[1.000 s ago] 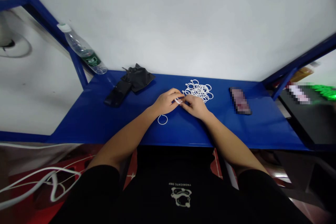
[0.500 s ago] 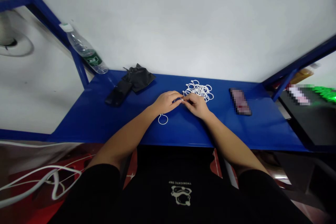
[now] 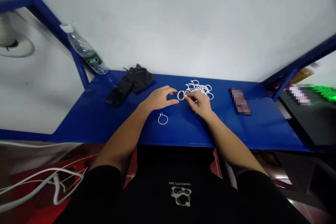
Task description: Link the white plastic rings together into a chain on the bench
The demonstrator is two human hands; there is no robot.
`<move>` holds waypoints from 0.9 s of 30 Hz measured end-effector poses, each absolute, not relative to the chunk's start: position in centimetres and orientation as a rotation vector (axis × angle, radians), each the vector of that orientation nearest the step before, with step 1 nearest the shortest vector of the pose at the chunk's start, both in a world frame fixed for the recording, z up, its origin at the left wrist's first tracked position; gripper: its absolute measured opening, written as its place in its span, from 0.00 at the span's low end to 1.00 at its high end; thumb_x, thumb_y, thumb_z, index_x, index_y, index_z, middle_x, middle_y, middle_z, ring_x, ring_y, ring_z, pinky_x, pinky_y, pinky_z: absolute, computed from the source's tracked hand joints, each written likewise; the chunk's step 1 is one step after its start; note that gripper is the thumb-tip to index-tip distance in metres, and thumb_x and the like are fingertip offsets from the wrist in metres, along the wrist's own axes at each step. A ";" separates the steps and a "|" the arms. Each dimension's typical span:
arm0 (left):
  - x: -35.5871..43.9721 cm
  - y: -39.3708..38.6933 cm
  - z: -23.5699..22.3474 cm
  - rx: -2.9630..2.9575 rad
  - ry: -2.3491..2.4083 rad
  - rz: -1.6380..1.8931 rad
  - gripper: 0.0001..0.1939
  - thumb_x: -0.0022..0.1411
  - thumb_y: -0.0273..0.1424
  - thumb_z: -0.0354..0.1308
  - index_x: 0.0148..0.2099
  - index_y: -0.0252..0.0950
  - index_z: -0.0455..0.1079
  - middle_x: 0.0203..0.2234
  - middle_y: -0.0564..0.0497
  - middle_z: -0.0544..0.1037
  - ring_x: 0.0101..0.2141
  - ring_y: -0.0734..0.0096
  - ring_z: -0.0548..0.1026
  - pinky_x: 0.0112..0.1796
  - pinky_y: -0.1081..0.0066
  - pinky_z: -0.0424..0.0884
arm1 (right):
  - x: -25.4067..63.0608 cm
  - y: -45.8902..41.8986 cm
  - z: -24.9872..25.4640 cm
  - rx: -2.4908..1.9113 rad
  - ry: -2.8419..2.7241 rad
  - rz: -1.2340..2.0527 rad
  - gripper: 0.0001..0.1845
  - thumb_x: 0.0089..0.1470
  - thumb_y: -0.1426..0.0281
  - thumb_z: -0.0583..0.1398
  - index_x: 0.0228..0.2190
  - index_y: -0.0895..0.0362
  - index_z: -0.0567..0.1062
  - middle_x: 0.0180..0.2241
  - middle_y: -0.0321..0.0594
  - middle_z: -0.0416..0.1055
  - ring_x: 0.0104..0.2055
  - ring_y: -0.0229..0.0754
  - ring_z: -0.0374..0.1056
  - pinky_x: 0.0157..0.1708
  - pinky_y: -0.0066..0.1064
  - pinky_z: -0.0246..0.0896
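"Rings (image 3: 202,89), white ones in a pile, are being partly hidden by the right hand (image 3: 199,103), toward the back edge of the blue table (image 3: 267,122)."

"Is anything being held by that hand?"

"A white ring (image 3: 178,96) is being pinched by its thumb and fingers, near the middle of the table."

"And the fingers of the left hand (image 3: 161,98)?"

"Wide apart, they are being held just beside that ring; whether it is being touched cannot be told."

"Is one more being seen?"

"A loose ring (image 3: 163,124) is being held up by the table, nearer the front edge."
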State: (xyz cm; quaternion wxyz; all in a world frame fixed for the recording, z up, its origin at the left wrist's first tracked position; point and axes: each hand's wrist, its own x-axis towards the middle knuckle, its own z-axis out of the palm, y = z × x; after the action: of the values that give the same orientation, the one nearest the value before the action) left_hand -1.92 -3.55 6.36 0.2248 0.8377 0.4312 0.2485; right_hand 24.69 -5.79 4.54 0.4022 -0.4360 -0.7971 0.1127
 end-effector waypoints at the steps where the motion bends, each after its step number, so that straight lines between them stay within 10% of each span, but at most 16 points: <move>1: -2.8 -3.3 6.7 2.265 1.236 0.560 0.25 0.63 0.50 0.70 0.55 0.41 0.79 0.41 0.47 0.84 0.36 0.64 0.80 0.37 0.68 0.74 | 24.9 -5.7 4.7 -1.143 -1.936 0.254 0.11 0.67 0.61 0.62 0.43 0.52 0.83 0.34 0.41 0.81 0.33 0.44 0.75 0.37 0.38 0.71; 8: -5.8 -2.4 6.3 2.178 1.203 -0.030 0.26 0.38 0.46 0.81 0.37 0.42 0.77 0.27 0.54 0.81 0.24 0.68 0.76 0.24 0.71 0.64 | 25.9 -5.3 5.4 -1.234 -1.544 0.202 0.14 0.66 0.58 0.62 0.45 0.53 0.81 0.27 0.37 0.77 0.27 0.42 0.70 0.33 0.37 0.69; 15: -3.2 -3.2 6.0 2.300 1.223 0.206 0.05 0.60 0.36 0.68 0.35 0.42 0.80 0.28 0.52 0.83 0.28 0.66 0.79 0.32 0.70 0.69 | 24.8 -5.9 4.4 -1.179 -1.842 0.279 0.11 0.67 0.61 0.61 0.42 0.52 0.83 0.31 0.39 0.81 0.30 0.43 0.74 0.34 0.36 0.70; 19: -1.0 -3.9 5.8 2.420 1.219 0.582 0.09 0.68 0.31 0.63 0.49 0.42 0.81 0.41 0.49 0.86 0.42 0.62 0.83 0.43 0.68 0.73 | 24.0 -6.1 3.9 -1.099 -2.105 0.409 0.13 0.67 0.60 0.63 0.47 0.52 0.83 0.33 0.39 0.81 0.30 0.41 0.74 0.35 0.34 0.69; 27: 0.9 -4.7 3.8 2.545 1.173 0.855 0.04 0.72 0.29 0.61 0.47 0.39 0.77 0.37 0.49 0.85 0.38 0.64 0.83 0.43 0.67 0.74 | 24.1 -5.6 3.6 -1.057 -2.154 0.427 0.12 0.69 0.60 0.62 0.45 0.53 0.83 0.36 0.41 0.81 0.35 0.42 0.75 0.37 0.33 0.67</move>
State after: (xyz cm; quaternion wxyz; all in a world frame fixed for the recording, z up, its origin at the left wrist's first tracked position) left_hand 0.95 -4.73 3.84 0.1057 0.8638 0.3982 0.2900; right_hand 24.10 -5.57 3.64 0.3451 -0.4072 -0.8295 0.1645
